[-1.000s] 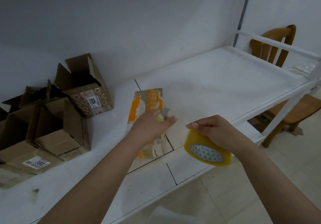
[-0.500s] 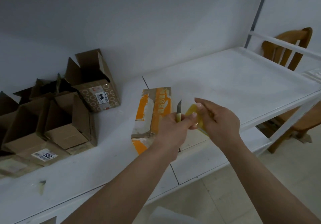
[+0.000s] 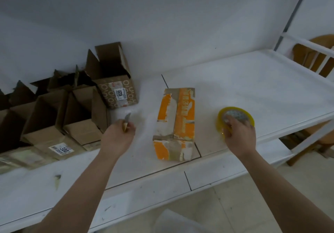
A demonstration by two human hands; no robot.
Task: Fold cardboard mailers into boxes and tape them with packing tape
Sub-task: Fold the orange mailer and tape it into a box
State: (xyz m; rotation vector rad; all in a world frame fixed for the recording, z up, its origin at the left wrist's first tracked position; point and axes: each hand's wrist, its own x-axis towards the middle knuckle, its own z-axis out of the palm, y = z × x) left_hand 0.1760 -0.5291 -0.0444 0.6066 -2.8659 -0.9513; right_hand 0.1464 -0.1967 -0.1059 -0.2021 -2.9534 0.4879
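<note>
**Taping paused at the white shelf**

Standing at nine o'clock, a cluster of open cardboard boxes [image 3: 54, 117] is seen against the wall, one bearing a label marked 300 and another [image 3: 115, 89], at about ten o'clock, a label marked 1020. Just beside them, a small knife [image 3: 127, 119] is gripped in the left hand [image 3: 117, 138], the fingers curled round its yellowish handle and the blade pointed up and away. At the centre, an orange-and-brown box [image 3: 176, 122] is laid closed on the white shelf [image 3: 253, 88], apart from both hands. At three o'clock, a roll of yellow packing tape [image 3: 235, 117] is lain flat on the shelf and is grasped from above by the right hand [image 3: 239, 136]. A wooden chair [image 3: 318, 59] is glimpsed at two o'clock.
</note>
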